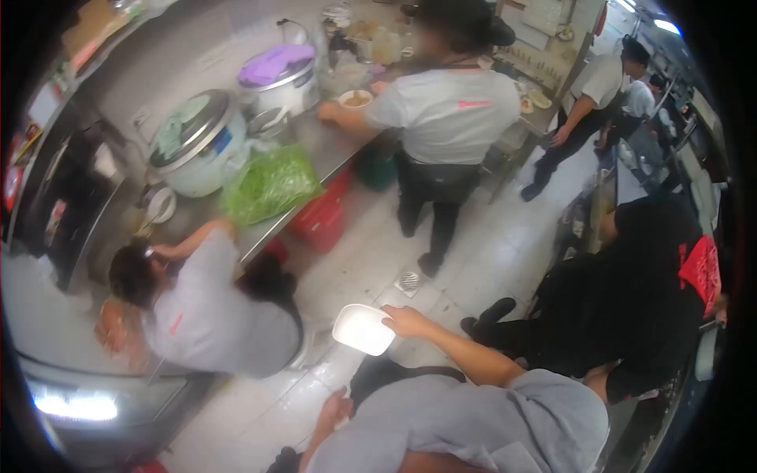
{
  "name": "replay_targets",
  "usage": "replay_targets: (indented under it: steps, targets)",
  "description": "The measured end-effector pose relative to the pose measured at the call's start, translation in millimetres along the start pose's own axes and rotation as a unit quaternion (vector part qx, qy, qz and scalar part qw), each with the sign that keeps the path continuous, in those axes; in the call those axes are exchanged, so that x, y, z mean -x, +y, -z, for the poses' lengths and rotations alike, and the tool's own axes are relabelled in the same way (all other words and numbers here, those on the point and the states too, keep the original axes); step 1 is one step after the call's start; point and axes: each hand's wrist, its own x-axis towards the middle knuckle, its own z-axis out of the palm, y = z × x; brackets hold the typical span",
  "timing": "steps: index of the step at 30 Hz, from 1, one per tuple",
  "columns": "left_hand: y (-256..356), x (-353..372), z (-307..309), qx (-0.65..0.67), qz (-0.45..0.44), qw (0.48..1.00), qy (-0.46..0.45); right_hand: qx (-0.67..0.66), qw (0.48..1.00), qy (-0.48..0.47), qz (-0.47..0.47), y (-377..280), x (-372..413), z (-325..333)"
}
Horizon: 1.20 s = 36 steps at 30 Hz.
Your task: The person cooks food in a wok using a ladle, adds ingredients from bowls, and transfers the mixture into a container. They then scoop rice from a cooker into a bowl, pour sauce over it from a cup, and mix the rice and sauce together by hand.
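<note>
My right hand [405,322] reaches out over the tiled floor and grips the right edge of a white, shallow container [364,329] with rounded corners. No contents can be made out in its bright, washed-out inside. Lower and to the left, my left hand [337,407] hangs near my waist, apart from the container. Its fingers are small and blurred, so its grip cannot be made out.
A metal counter [339,150] bears a bag of green leaves [272,183] and two large cookers. One person [225,315] bends at the left; another [457,110] stands at the counter by a bowl. A dark-clad person [631,276] is close on the right. Others stand farther back.
</note>
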Motion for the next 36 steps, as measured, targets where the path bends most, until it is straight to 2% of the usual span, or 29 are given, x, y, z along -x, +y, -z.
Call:
replay_targets:
  steps: [2, 3, 5, 7, 10, 13, 14, 15, 17, 18, 19, 20, 22, 23, 24, 25, 27, 30, 31, 32, 34, 35, 36]
  targets:
    - [75, -45, 14, -0.027, -0.012, 0.998, -0.062, -0.003, 0.999, 0.016, -0.037, 38, -1, 19]
    - [108, -61, 13, -0.026, -0.084, 0.995, -0.055, -0.006, 0.999, 0.024, -0.046, 55, -2, 27]
    - [193, -75, 9, -0.064, -0.138, 0.973, -0.176, -0.014, 0.996, 0.023, -0.085, 75, -9, 50]
    - [275, -65, -8, -0.268, -0.200, 0.918, -0.214, -0.023, 0.990, 0.005, -0.142, 71, -15, 72]
    - [348, -77, -25, -0.422, -0.193, 0.873, -0.153, -0.048, 0.992, -0.011, -0.116, 73, -53, 97]
    - [356, -106, -12, -0.344, -0.329, 0.875, -0.088, -0.082, 0.996, -0.027, -0.038, 79, -115, 116]
    - [377, -77, -15, -0.291, -0.237, 0.926, -0.051, -0.067, 0.997, -0.033, -0.005, 70, -137, 135]
    - [371, -79, -11, -0.243, -0.222, 0.943, -0.054, -0.056, 0.997, -0.044, 0.026, 58, -154, 152]
    - [370, -93, 11, -0.144, -0.218, 0.965, -0.038, -0.084, 0.986, -0.124, 0.073, 28, -193, 205]
    - [370, -90, 11, -0.112, -0.181, 0.977, 0.006, -0.098, 0.978, -0.159, 0.097, 20, -209, 221]
    - [369, -87, 11, -0.080, -0.146, 0.985, 0.046, -0.175, 0.964, -0.189, 0.067, 22, -227, 231]
    - [329, -118, 16, -0.025, -0.223, 0.974, 0.037, -0.248, 0.944, -0.217, 0.035, 28, -245, 242]
    - [333, -110, 13, -0.143, -0.252, 0.956, 0.049, -0.344, 0.899, -0.270, -0.030, 50, -274, 258]
    - [371, -59, 2, -0.314, -0.202, 0.925, 0.070, -0.290, 0.910, -0.287, -0.077, 66, -277, 261]
    - [377, -65, 0, -0.160, -0.190, 0.966, 0.072, -0.229, 0.918, -0.299, -0.120, 84, -280, 264]
    - [375, -72, 1, -0.003, -0.172, 0.982, 0.073, -0.079, 0.942, -0.314, -0.085, 107, -276, 257]
    - [383, -79, 14, 0.188, -0.149, 0.967, 0.090, 0.000, 0.934, -0.356, -0.029, 223, -251, 162]
    - [424, -66, 31, 0.319, -0.131, 0.929, 0.134, 0.039, 0.975, -0.148, -0.162, 217, -281, 193]
    - [445, -68, 42, 0.312, -0.179, 0.924, 0.132, 0.052, 0.975, -0.079, -0.199, 204, -289, 205]
    - [466, -69, 52, 0.305, -0.227, 0.916, 0.129, 0.107, 0.973, -0.137, -0.154, 181, -312, 229]
    - [514, -67, 74, 0.321, -0.268, 0.903, 0.102, 0.204, 0.944, -0.252, -0.067, 100, -354, 288]
    - [550, -59, 87, 0.404, -0.195, 0.892, 0.064, 0.283, 0.888, -0.362, 0.027, 56, -391, 321]
    - [571, -60, 98, 0.381, -0.247, 0.887, 0.084, 0.297, 0.855, -0.421, 0.059, -8, -427, 356]
